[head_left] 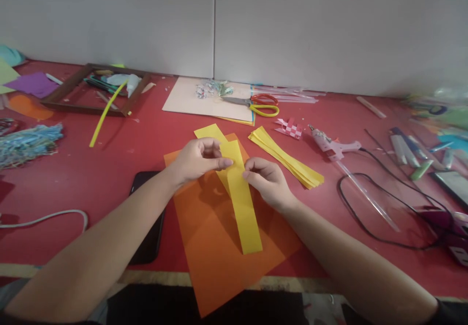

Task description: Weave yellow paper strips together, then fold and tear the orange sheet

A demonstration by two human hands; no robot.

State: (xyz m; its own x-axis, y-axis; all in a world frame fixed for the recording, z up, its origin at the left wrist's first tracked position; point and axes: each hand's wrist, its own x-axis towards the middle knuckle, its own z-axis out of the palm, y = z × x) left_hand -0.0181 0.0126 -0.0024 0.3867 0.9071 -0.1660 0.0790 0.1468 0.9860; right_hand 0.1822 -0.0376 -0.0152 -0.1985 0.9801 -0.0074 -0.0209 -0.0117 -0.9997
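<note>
My left hand [197, 160] and my right hand [266, 181] pinch a long yellow paper strip [243, 208] from either side near its upper part. The strip runs toward me over an orange paper sheet [219, 247] lying on the red table [109, 169]. A second yellow strip [208, 132] pokes out behind my left hand. A stack of yellow strips [288, 159] lies just to the right of my hands.
Scissors [256, 103] rest on a beige sheet [190, 95] at the back. A pink woven paper piece [289, 128], a glue gun [334, 147] with black cable [365, 208], markers [405, 152], a wooden frame [73, 91], a black phone [148, 237] and blue yarn [29, 142] surround the work.
</note>
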